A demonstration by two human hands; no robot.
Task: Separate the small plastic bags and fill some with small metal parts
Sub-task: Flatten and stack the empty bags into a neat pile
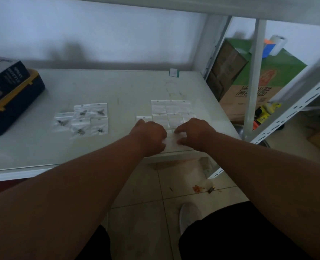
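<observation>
Both hands meet over a small clear plastic bag (171,140) near the front edge of the white table (118,87). My left hand (150,136) grips the bag's left side with curled fingers. My right hand (194,133) pinches its right side between thumb and fingers. Just beyond the hands lie several empty bags (171,109) in rows. Further left sit several filled bags (84,120), each with small metal parts inside.
A dark blue and yellow parts case (15,104) with a black box (3,76) on it stands at the table's left edge. White shelf uprights (254,76) rise on the right, with cardboard boxes (258,87) behind them. A small green card (174,72) lies at the table's back.
</observation>
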